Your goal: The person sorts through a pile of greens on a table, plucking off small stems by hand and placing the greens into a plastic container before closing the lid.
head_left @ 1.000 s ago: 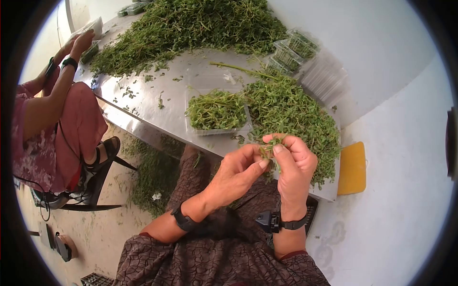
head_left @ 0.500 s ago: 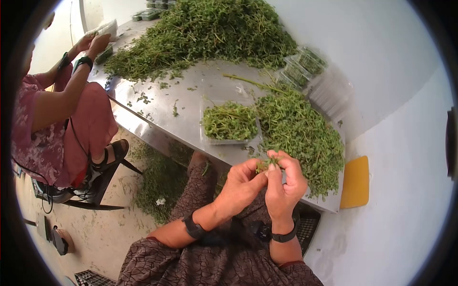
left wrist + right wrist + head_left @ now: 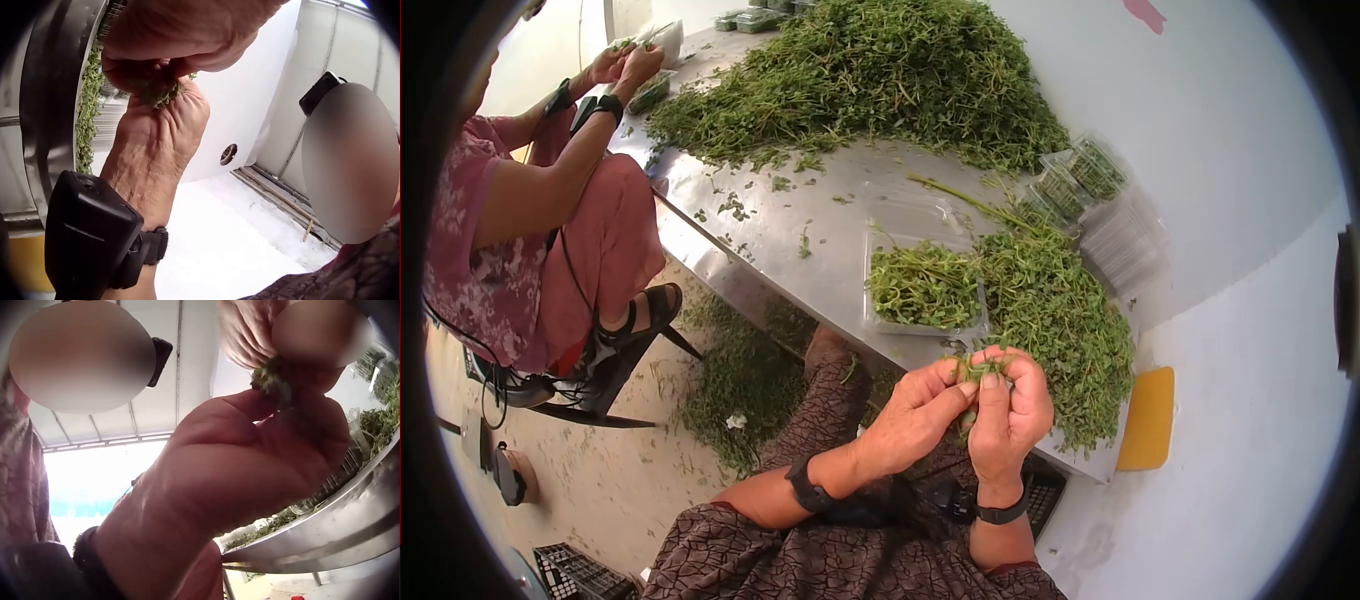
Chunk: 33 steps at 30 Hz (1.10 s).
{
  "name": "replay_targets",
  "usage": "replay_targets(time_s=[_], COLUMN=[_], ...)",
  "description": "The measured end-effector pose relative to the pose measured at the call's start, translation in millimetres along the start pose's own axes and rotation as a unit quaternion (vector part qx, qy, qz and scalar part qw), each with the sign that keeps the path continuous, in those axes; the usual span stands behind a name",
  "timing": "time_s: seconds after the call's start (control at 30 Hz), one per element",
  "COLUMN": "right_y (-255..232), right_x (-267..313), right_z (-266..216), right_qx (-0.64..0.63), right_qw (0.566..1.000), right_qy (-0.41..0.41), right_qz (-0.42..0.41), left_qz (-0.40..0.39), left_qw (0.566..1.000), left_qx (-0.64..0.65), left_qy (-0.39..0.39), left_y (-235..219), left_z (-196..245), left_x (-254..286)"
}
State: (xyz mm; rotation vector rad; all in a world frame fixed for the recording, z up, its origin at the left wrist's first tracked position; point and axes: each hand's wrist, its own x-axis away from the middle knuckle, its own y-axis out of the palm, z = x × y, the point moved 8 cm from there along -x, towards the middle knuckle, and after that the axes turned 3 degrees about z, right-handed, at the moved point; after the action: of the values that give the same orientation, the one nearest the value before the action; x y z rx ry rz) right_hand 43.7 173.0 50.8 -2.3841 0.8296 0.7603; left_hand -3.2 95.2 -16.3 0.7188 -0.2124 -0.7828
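Observation:
Both hands meet just off the table's front edge. My left hand (image 3: 913, 420) and my right hand (image 3: 1008, 420) pinch a small bunch of green sprigs (image 3: 980, 370) between thumbs and fingers, the hands close together. Green leaves (image 3: 164, 94) show between the hands in the left wrist view, and a leafy tuft (image 3: 269, 378) in the right wrist view. Beyond the hands, a clear plastic box (image 3: 870, 300) holds cut greens (image 3: 925, 285), its lid tilted back. A loose heap of greens (image 3: 1055, 330) lies right of the box.
A large pile of greens (image 3: 880, 80) covers the back of the metal table (image 3: 770, 240). Filled boxes (image 3: 1095, 170) and stacked clear containers (image 3: 1122, 245) stand at the right by the wall. Another person (image 3: 550, 200) sits at the left. A yellow board (image 3: 1147, 418) leans beside the table.
The head view has shifted, so the table appears farther right and lower. Both hands still pinch the greens and have drawn closer together.

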Motion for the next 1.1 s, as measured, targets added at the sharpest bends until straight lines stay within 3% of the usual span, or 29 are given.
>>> replay_targets(time_s=[0.17, 0.23, 0.4, 0.6, 0.67, 0.8, 0.93, 1.0, 1.03, 1.07, 1.1], right_y=[4, 6, 10, 18, 27, 37, 44, 44, 47, 50, 48], right_x=[-2, -3, -15, -43, -47, -47, -40, -36, -31, -27, -24], right_z=[-2, 2, -4, -6, -3, -3, 0, 0, 0, 0, -2], right_qx=[-0.008, -0.064, -0.116, -0.065, -0.085, -0.141, -0.229, -0.255, -0.28, -0.303, -0.294], right_qw=[1.0, 0.997, 0.989, 0.994, 0.988, 0.979, 0.946, 0.93, 0.907, 0.881, 0.869], right_qy=[0.002, 0.051, 0.086, 0.066, 0.09, 0.118, 0.2, 0.227, 0.268, 0.308, 0.324], right_qz=[-0.011, -0.007, -0.016, -0.056, -0.093, -0.087, -0.112, -0.138, -0.165, -0.191, -0.229], left_qz=[0.003, -0.006, -0.035, -0.007, -0.011, 0.001, 0.024, -0.01, -0.06, -0.06, -0.089], left_qw=[1.0, 1.0, 0.999, 0.999, 0.999, 0.997, 0.996, 0.992, 0.98, 0.98, 0.961], left_qx=[0.001, 0.006, -0.005, -0.002, -0.021, -0.024, -0.038, -0.103, -0.168, -0.167, -0.215], left_qy=[0.002, -0.003, 0.029, 0.041, 0.042, 0.069, 0.08, 0.073, 0.088, 0.088, 0.15], left_y=[0, -1, -3, -15, -21, -24, -24, -21, -16, -18, -12], left_z=[11, 12, 19, 26, 31, 36, 37, 37, 42, 42, 48], left_x=[4, 5, 7, 6, 4, 4, 8, 12, 14, 14, 16])
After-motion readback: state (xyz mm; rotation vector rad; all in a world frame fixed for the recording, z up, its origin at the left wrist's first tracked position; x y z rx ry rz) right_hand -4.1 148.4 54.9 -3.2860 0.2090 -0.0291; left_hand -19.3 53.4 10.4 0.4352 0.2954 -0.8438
